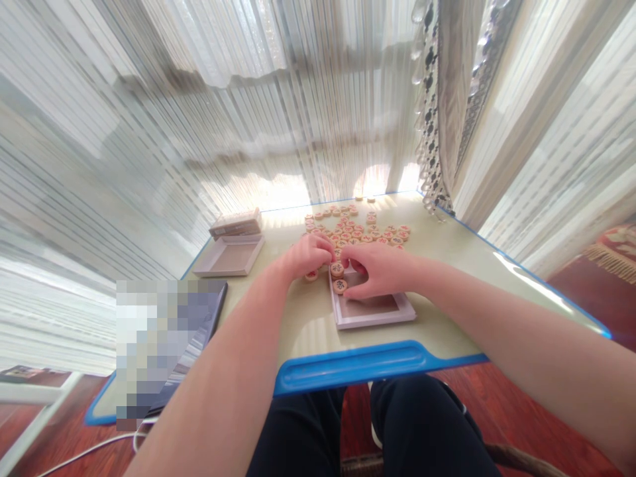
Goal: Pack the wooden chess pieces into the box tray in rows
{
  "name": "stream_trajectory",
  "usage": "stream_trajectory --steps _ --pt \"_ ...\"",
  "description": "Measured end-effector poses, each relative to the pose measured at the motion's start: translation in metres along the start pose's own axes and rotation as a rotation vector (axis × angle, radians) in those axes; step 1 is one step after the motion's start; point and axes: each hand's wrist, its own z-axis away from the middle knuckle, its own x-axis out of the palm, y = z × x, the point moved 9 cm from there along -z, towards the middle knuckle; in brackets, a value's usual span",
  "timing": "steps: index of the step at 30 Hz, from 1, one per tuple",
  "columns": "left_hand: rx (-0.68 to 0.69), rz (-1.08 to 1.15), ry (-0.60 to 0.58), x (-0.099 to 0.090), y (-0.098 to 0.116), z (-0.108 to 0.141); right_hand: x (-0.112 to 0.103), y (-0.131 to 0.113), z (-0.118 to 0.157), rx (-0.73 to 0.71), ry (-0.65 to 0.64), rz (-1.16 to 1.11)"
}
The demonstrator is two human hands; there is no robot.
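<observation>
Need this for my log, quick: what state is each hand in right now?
Left hand: fingers curled; whether it holds anything cannot be told.
Right hand: partly open, thumb and fingers apart over the shallow box.

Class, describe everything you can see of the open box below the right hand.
The open box is shallow and rectangular, with whitish walls and a brownish floor, apparently cardboard. It lies flat on the table, hollow side up. Round pieces show along its left wall. The right hand hides much of its far part; whether hand and box touch is unclear.
</observation>
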Motion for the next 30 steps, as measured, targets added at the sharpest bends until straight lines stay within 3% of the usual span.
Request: stream_trajectory --steps 20,30 --pt "-0.033 -0.030 0.012 -0.004 -0.002 0.000 0.000 0.000 -0.004 -0.023 0.059 0.041" --pt "0.005 -0.032 0.021 -0.004 -0.003 -0.001 -0.004 -0.023 0.001 -0.233 0.131 -0.052"
